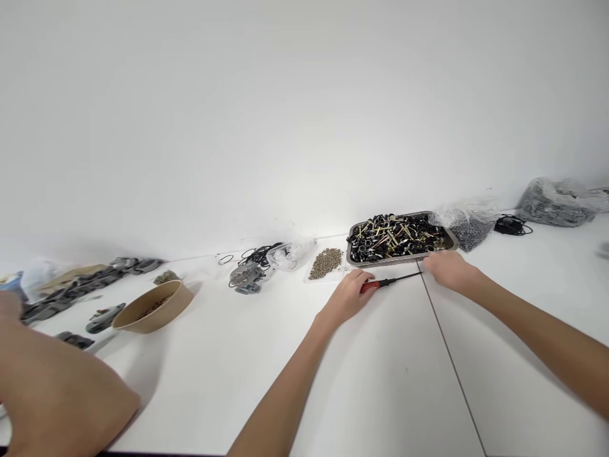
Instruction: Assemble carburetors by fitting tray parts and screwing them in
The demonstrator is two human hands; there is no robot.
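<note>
Left hand (351, 296) closed round a slim, red-handled screwdriver (386, 282); right hand (446, 268) curled at its tip, hold indeterminable; steady alignment advisable.

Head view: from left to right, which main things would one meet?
Round tan bowl, irregular grey part, pile of small brass-coloured parts, red-handled black screwdriver, large transparent plastic bag of grey parts.

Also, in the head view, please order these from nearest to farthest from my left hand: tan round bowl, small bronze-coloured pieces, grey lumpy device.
1. Bronze-coloured pieces: left of your left hand
2. Grey device: farther left
3. Tan bowl: left, past the device
</note>
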